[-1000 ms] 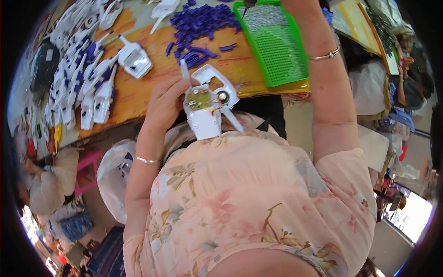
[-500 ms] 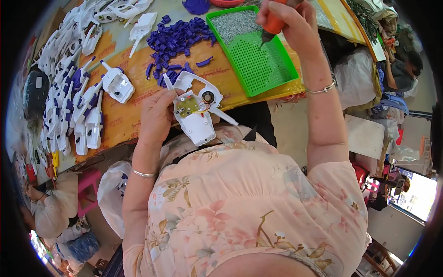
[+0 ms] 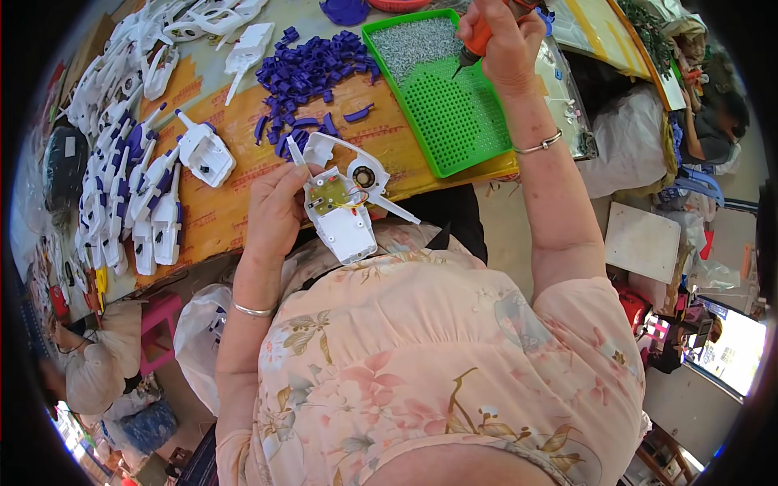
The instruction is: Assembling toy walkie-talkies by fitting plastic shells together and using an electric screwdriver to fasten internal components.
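Observation:
My left hand (image 3: 275, 202) is closed on the edge of a white plastic housing half (image 3: 344, 235), held over the table's front edge. Inside the housing sit a greenish circuit board (image 3: 328, 197), thin coloured wires and a round black speaker (image 3: 364, 176). My right hand (image 3: 504, 44) is wrapped round an orange and black electric screwdriver (image 3: 476, 44). Its tip points down over a green perforated tray (image 3: 501, 125), with small silvery screws (image 3: 417, 47) heaped at the far end. Whether a screw sits on the tip is too small to tell.
A pile of small purple plastic parts (image 3: 312, 73) lies left of the tray. Many white and purple housings (image 3: 166, 211) crowd the table's left side, one lone white housing (image 3: 207, 152) nearer. A white plastic bag (image 3: 198, 340) hangs below the table. Other people sit at both sides.
My right hand and the screwdriver have shifted slightly left and up over the tray. The left hand still holds the housing, which has tilted a little.

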Demonstrator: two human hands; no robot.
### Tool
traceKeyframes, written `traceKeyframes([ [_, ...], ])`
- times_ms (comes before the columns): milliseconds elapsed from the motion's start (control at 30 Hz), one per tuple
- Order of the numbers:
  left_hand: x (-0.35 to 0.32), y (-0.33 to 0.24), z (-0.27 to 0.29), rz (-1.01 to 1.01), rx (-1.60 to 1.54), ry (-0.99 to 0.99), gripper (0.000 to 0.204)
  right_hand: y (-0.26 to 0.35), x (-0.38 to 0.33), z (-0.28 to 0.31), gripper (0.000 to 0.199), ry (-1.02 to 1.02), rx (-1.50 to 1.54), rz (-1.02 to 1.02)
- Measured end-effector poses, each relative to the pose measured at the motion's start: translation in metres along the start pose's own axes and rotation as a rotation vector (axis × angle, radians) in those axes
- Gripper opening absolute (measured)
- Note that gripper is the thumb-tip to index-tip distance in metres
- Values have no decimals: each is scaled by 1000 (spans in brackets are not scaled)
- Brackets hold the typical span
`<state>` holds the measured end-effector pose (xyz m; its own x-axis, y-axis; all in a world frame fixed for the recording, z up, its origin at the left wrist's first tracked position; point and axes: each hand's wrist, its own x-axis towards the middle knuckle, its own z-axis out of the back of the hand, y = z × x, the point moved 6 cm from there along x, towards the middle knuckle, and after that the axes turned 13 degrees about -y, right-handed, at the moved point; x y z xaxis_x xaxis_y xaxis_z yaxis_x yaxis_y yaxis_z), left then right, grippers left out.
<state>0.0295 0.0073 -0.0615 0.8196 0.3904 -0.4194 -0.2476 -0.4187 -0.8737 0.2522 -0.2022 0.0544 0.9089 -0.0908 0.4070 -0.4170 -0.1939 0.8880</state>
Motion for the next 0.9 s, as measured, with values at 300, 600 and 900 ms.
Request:
traceKeyframes([
  [300, 2, 4, 5, 31, -21, 16, 25, -5, -2, -5, 20, 37, 192, -3],
  [600, 1, 2, 0, 25, -20, 1, 24, -6, -2, -1, 21, 9, 65, 15],
  [900, -1, 1, -1, 22, -12, 0, 25, 10, -3, -7, 21, 71, 189, 64],
])
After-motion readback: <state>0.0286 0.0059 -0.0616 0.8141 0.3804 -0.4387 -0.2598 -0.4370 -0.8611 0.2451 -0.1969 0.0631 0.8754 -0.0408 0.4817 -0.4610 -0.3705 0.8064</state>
